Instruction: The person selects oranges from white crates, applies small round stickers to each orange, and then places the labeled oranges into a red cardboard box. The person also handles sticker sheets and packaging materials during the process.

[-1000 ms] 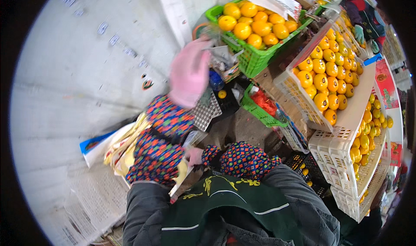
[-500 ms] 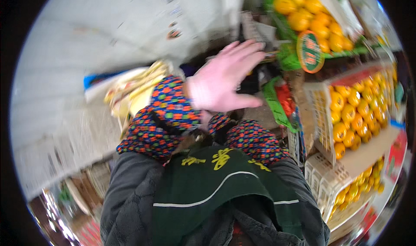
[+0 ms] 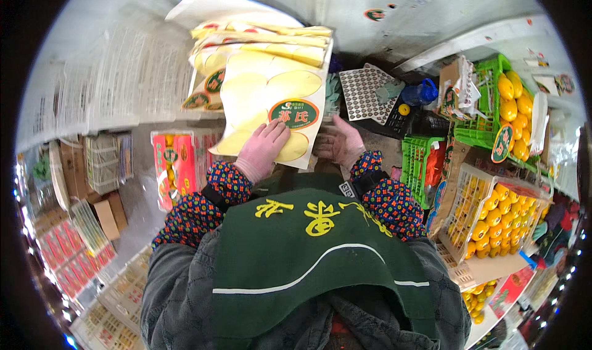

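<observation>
Left hand (image 3: 265, 148) in a pink glove is lying on a pale yellow sticker sheet (image 3: 243, 82), right by a green-and-red oval sticker (image 3: 293, 114). Right hand (image 3: 342, 143) is open, palm showing, just beside the sheet's edge. Off to the right: blue jug (image 3: 420, 93), green basket (image 3: 417, 165), white crate (image 3: 464, 213) packed with oranges (image 3: 505, 219).

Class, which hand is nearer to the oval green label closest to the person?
Left. The left hand has fingertips by the label, along its lower edge; the right hand is right of it, beyond the sheet.
</observation>
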{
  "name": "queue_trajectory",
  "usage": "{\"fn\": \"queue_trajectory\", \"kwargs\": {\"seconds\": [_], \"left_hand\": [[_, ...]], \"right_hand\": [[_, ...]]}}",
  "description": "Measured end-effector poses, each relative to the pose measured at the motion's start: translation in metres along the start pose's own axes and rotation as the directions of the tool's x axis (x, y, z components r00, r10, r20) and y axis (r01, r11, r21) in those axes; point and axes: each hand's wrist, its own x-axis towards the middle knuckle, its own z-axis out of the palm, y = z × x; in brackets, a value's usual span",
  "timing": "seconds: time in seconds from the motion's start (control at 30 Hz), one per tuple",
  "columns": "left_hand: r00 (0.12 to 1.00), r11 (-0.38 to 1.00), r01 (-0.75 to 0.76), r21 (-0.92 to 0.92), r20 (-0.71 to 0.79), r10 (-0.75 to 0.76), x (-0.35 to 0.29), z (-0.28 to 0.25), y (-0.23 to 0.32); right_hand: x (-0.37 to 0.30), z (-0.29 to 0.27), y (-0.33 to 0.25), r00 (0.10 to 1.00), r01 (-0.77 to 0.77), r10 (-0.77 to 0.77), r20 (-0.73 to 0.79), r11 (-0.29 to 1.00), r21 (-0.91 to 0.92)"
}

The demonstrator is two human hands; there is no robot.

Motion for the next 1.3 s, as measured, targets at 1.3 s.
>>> {"fn": "queue_trajectory", "kwargs": {"seconds": [1.3], "left_hand": [[0.942,0.842,0.323,-0.433,0.065,-0.329,0.052,-0.03,0.013]], "right_hand": [[0.025,0.031,0.036,0.859,0.491,-0.419,0.293,0.517,-0.701]]}}
